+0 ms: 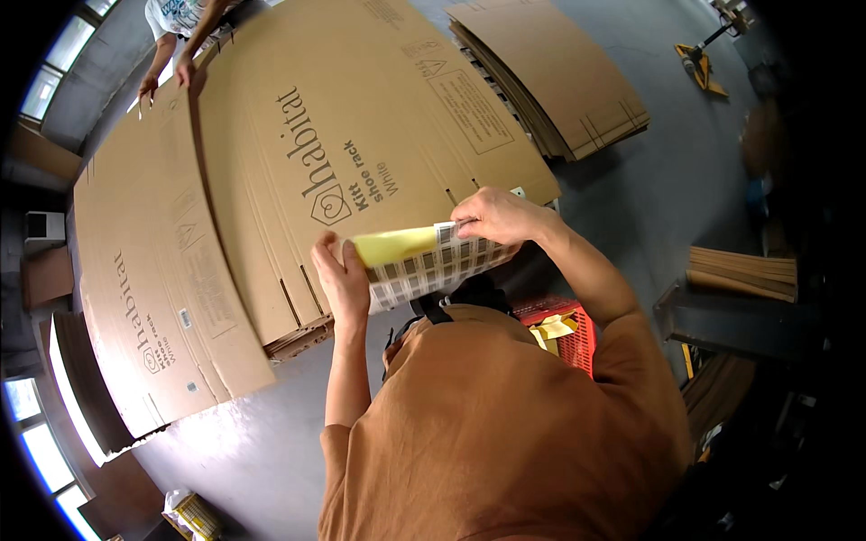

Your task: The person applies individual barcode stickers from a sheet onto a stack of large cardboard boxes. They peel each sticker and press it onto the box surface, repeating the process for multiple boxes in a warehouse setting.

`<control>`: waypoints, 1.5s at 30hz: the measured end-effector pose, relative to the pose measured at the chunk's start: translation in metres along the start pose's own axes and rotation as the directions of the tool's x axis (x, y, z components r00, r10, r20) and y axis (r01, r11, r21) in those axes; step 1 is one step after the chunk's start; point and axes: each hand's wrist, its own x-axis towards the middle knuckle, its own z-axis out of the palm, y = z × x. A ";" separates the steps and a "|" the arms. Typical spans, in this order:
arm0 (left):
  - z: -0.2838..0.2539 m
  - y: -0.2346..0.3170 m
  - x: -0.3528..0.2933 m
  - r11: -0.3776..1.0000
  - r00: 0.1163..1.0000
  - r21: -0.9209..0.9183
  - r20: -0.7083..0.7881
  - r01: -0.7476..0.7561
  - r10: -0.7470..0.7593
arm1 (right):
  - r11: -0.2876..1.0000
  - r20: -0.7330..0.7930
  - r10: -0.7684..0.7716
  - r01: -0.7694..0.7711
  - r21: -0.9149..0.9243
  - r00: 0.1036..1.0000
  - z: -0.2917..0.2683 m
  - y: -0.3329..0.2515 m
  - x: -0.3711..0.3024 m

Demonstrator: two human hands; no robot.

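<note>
A sheet of printed labels [442,273] with a yellow backing [393,245] is stretched between my hands, just over the near edge of a large flat cardboard box [262,171]. My left hand [343,278] grips the sheet's left end, thumb on the yellow part. At its upper right corner, my right hand [498,216] pinches the sheet next to a small label piece; I cannot tell whether that piece is peeled loose. The sheet's lower side is slightly blurred.
Another flat box [167,279] overlaps the pile on the left, where another person's hands [167,81] rest at its far edge. More flat cardboard [555,72] is stacked at the far right. A red basket [582,341] holding yellow paper stands beside me. A metal beam [722,320] lies further right.
</note>
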 end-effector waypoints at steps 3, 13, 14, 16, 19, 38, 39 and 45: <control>0.002 0.033 0.009 0.878 0.912 0.277 -0.010 -0.391 0.410 | 0.996 0.087 0.073 -0.077 0.052 0.994 -0.003 -0.008 0.007; 0.060 0.036 0.009 0.896 0.812 0.086 0.468 -0.435 0.349 | 0.980 -0.319 -0.181 0.199 0.025 0.930 0.013 0.012 0.014; 0.062 0.038 0.011 0.907 0.818 0.087 0.474 -0.412 0.326 | 0.960 -0.397 -0.275 0.274 -0.061 0.876 0.015 0.015 0.017; 0.064 0.043 0.014 0.931 0.834 0.117 0.494 -0.345 0.247 | 0.867 -0.455 -0.457 0.268 -0.420 0.764 0.018 0.017 0.018; 0.067 0.052 0.018 0.952 0.844 0.195 0.526 -0.237 0.103 | 0.796 -0.478 -0.535 0.227 -0.561 0.696 0.021 0.018 0.017; 0.159 0.029 0.054 0.925 0.761 0.210 0.638 -0.318 0.117 | 0.991 -0.055 0.119 -0.115 0.069 0.991 -0.077 0.136 0.144; 0.163 0.031 0.057 0.920 0.741 0.251 0.669 -0.302 0.061 | 0.994 -0.018 0.102 -0.101 0.048 0.995 -0.075 0.139 0.152; 0.174 0.042 0.068 0.871 0.672 0.418 0.726 -0.258 -0.149 | 0.995 -0.013 0.104 -0.104 -0.011 0.995 -0.064 0.151 0.173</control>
